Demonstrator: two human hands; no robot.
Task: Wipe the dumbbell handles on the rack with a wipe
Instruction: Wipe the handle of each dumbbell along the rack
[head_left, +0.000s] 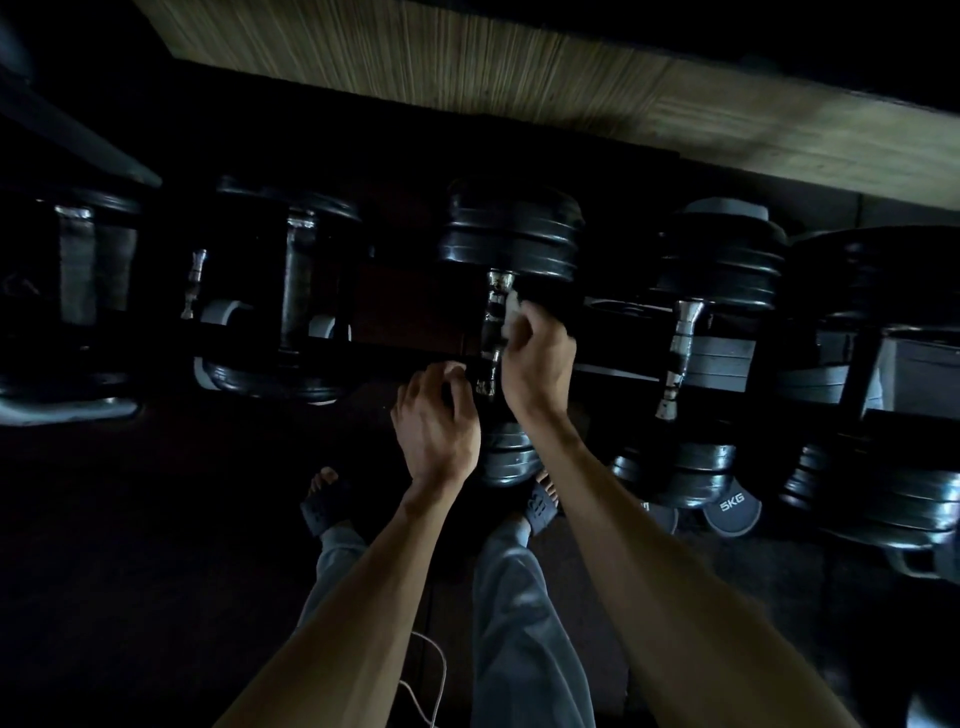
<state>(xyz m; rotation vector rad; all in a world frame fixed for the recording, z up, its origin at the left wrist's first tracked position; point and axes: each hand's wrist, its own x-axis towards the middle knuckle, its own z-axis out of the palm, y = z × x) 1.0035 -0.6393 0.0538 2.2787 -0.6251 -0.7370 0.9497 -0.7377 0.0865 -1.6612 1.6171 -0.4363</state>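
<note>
One small white wipe (511, 312) is pinched by the right hand (537, 358) against the middle dumbbell's chrome handle (493, 332), steadied by the curled left hand (436, 421); the neighbouring handle likely follows.

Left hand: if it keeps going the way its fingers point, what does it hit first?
Probably the lower end of the middle dumbbell's handle. The left hand has its curled fingertips right next to it, just below the right hand holding the wipe. Dim picture, so depth is uncertain.
</note>
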